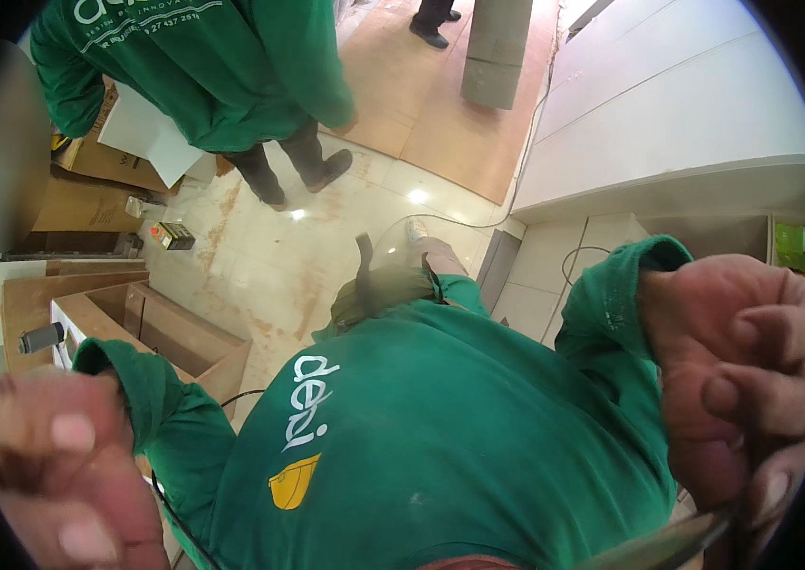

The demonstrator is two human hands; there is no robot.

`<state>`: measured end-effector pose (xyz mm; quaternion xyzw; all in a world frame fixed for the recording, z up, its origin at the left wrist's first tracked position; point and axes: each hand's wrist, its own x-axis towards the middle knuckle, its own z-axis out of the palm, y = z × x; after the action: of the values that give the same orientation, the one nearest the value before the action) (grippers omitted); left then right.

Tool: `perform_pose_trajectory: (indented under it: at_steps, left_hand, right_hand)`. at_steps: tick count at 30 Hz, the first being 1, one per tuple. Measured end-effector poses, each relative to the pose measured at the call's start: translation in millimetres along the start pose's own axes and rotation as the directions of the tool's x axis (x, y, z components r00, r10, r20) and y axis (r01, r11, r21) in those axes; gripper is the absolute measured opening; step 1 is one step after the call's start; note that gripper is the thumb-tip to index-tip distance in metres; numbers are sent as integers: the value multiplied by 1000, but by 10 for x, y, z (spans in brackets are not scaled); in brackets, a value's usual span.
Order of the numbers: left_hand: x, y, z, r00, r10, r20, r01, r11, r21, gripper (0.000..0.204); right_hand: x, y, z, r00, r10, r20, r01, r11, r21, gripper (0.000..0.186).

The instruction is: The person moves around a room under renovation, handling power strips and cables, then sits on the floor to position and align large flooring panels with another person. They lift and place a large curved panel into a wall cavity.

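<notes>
The shirt (pixel 460 427) is matt cloth, the floor tiles (pixel 383 188) glossy, the box (pixel 89 201) cardboard.

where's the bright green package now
In the head view, the bright green package shows at the far right, just above the right hand and below the white panels.

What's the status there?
Left hand blurred, grip unclear. Right hand curled beside a blurred strip, grip unclear. Open wooden box on the left; co-worker ahead.
</notes>
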<state>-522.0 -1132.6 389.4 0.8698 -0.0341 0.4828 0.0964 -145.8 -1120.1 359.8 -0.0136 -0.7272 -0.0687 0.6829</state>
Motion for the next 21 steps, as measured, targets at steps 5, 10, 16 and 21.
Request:
perform_pose_trajectory:
  at_steps: [5, 10, 16, 21]
  left_hand:
    - [-149, -80, 254, 884, -468, -7, 466, 879, 101, 30]
    - [-386, -737, 819, 806, -563, -183, 586, 803, 107, 33]
    - [-162, -1163, 875, 642, -711, -287, 711, 692, -125, 26]
    - [345, -1084, 276, 866, -492, -91, 484, 870, -96, 25]
  right_hand:
    - [-115, 109, 20, 894, 315, 317, -344, 938, 38, 33]
    - [-762, 582, 7, 848, 499, 179, -495, 866, -67, 31]
    - [-654, 1021, 149, 767, 635, 87, -636, 771, -16, 27]
    - [117, 1025, -53, 866, 499, 38, -496, 866, -66, 27]
